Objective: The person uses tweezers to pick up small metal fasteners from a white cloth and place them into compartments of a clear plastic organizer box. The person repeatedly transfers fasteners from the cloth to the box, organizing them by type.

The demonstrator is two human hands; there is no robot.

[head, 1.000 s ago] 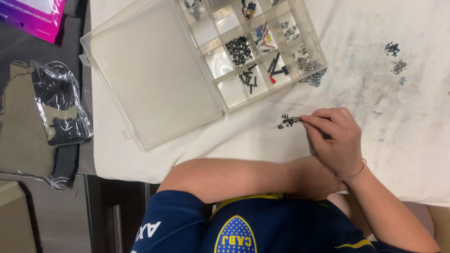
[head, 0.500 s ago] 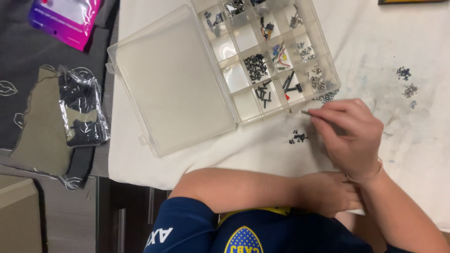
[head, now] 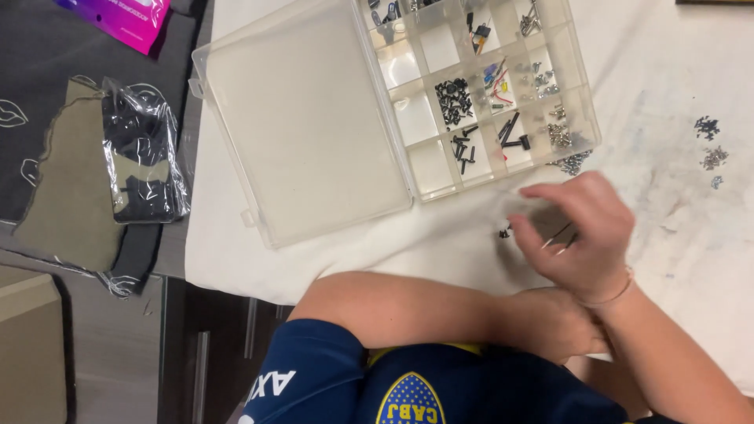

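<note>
My right hand (head: pixel 585 235) hovers over the white cloth (head: pixel 314 251), slightly blurred, its fingers closed on thin metal tweezers (head: pixel 558 235). A tiny cluster of black screws (head: pixel 503 232) lies on the cloth just left of the fingertips. My left forearm lies across my body, and my left hand (head: pixel 550 322) sits tucked under the right wrist with its fingers hidden. A clear plastic compartment box (head: pixel 410 182) stands just beyond, its lid (head: pixel 306 118) folded open to the left. Its cells hold small black and silver screws and parts.
A heap of silver screws (head: pixel 572 163) lies at the box's near right corner. Two more small piles (head: pixel 711 141) sit on the stained cloth at the right. Left of the cloth are a plastic bag with dark contents (head: pixel 141 161) and a pink packet (head: pixel 118 12).
My right hand left the black screw cluster, rose toward the box corner, then dropped back to just right of the cluster. The view shifted a little.
</note>
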